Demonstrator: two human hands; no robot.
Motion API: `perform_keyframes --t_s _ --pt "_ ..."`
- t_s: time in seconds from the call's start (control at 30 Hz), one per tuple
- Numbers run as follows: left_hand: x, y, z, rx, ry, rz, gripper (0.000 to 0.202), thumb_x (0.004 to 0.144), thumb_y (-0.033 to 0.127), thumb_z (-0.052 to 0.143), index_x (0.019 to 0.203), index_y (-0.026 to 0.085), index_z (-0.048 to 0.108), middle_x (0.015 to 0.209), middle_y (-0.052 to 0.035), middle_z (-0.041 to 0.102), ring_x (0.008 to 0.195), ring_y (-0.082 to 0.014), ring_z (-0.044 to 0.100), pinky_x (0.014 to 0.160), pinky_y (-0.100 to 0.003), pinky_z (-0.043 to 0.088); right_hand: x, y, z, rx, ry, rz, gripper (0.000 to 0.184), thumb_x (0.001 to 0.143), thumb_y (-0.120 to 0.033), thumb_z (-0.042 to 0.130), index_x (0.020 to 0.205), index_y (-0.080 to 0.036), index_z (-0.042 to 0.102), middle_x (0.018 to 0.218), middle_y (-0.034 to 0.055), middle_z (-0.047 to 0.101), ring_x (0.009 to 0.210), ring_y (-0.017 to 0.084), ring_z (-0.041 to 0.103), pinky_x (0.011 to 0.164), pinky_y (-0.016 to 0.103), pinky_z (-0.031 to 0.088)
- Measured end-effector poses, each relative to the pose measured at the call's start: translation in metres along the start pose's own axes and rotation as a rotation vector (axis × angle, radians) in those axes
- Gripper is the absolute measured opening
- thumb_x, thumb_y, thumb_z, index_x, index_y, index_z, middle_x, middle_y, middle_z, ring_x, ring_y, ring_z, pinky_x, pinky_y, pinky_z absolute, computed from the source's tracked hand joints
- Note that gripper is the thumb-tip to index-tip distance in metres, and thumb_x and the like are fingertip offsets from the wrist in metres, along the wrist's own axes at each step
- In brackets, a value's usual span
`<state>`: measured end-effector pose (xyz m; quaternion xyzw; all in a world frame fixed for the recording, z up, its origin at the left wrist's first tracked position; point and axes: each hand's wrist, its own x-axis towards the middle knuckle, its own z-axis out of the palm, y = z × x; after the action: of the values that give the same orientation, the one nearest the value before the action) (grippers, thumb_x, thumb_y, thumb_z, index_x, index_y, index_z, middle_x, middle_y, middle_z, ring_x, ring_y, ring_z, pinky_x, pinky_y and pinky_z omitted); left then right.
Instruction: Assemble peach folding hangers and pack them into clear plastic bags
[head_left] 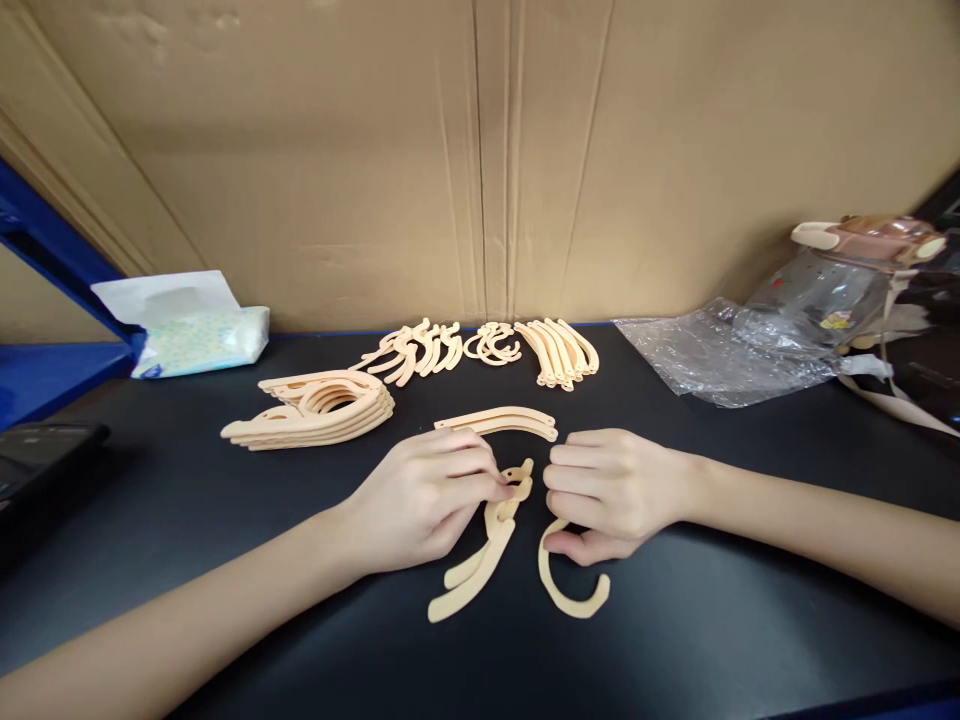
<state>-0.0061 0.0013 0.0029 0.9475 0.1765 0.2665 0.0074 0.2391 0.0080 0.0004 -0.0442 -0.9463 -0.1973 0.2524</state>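
My left hand [431, 495] is closed, pinching cream plastic folding-hanger parts [480, 577] just above the black table. Two short curved arms of these parts point down toward me, and a piece with a small hole sticks out by my thumb. In my right hand [619, 490], also closed, is a cream hanger hook [576, 606] whose curved end hangs below the fingers. My fingers hide its upper end. A narrow gap separates the hook from the parts on the left. Just beyond my hands lie two long curved hanger arms [499, 417], side by side.
A stack of folded hangers [322, 425] lies left of centre. Along the back are short curved pieces [420, 350], hooks [495, 345] and long arms [562, 350]. Tissues [202, 335] stand left, a black device [52, 450] nearer; right are clear plastic wrap [712, 355] and a bottle [832, 290].
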Motion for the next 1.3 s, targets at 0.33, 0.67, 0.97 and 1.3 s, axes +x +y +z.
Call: perform_keyframes --t_s 0.33,0.67,0.97,1.3 --pt "-0.003 -0.003 0.002 0.011 0.082 -0.07 0.038 0.088 0.003 0.038 0.078 0.023 0.068 0.073 0.0 0.069 0.076 -0.015 0.064 0.07 -0.029 0.049 0.0 0.003 -0.003 0.229 -0.172 0.121 0.02 0.09 -0.015 0.045 0.083 -0.018 0.063 0.088 0.0057 0.062 0.073 0.015 0.05 0.063 0.028 0.043" --pt "-0.005 -0.003 0.003 -0.028 0.121 -0.038 0.041 0.084 -0.001 0.039 0.083 0.024 0.072 0.077 0.001 0.075 0.079 -0.0153 0.069 0.07 -0.029 0.052 0.002 -0.001 -0.001 0.062 -0.023 0.098 0.019 0.102 -0.016 0.045 0.095 -0.014 0.062 0.098 0.0045 0.071 0.085 0.015 0.062 0.075 0.027 0.048" --pt "0.003 0.004 -0.003 -0.079 0.029 0.127 0.044 0.082 -0.003 0.041 0.111 0.015 0.069 0.107 -0.0042 0.078 0.102 -0.0181 0.072 0.086 -0.028 0.059 -0.009 0.006 0.007 0.338 0.284 0.632 0.013 0.101 -0.018 0.046 0.114 -0.022 0.048 0.081 -0.0008 0.066 0.072 0.012 0.064 0.07 0.025 0.052" --pt "0.008 0.008 -0.005 -0.009 -0.102 0.16 0.037 0.09 0.004 0.045 0.117 0.014 0.068 0.112 -0.0064 0.075 0.11 -0.0208 0.066 0.092 -0.03 0.056 -0.007 0.013 0.0 0.668 0.178 0.831 0.018 0.098 -0.032 0.056 0.095 -0.02 0.069 0.08 -0.0003 0.072 0.073 0.013 0.067 0.068 0.024 0.051"
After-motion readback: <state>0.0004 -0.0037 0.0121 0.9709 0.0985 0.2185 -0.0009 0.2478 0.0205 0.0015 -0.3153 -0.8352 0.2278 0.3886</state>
